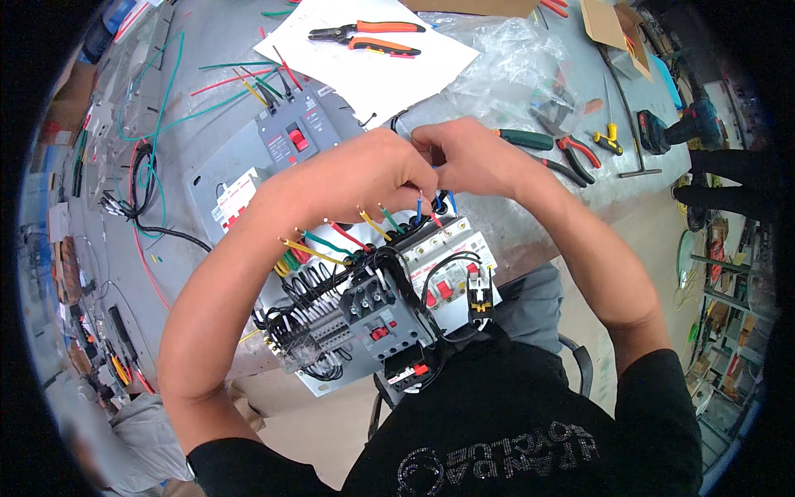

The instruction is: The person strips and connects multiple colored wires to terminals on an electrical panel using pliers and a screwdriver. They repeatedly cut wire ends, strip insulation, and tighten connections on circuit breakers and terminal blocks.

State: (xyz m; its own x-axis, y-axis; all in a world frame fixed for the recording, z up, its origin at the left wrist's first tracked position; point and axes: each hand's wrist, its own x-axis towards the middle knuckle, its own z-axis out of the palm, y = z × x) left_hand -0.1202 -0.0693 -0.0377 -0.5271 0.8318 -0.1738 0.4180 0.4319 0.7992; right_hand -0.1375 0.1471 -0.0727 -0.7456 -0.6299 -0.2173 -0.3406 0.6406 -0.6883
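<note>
My left hand (377,171) and my right hand (479,156) meet above the far edge of a wired electrical panel. The fingers of both are curled into a pinch, and what they hold is hidden behind them. Just below the fingertips, blue wires (420,207) stand up from a black wire bundle (397,265). To their left, green, red and yellow wires (335,240) with stripped ends fan out. The panel carries a grey molded-case breaker (380,332), a row of white breakers with red switches (445,287), and a terminal block (331,335). A black loop of cable (396,124) shows behind my hands.
Beyond my left arm lies another panel with a grey breaker (296,137). Orange-handled wire strippers (373,37) rest on white paper (310,66). At right are plastic film (505,54), red-handled pliers (577,157), a yellow-handled screwdriver (610,139) and a cordless drill (679,126). Another person sits lower left.
</note>
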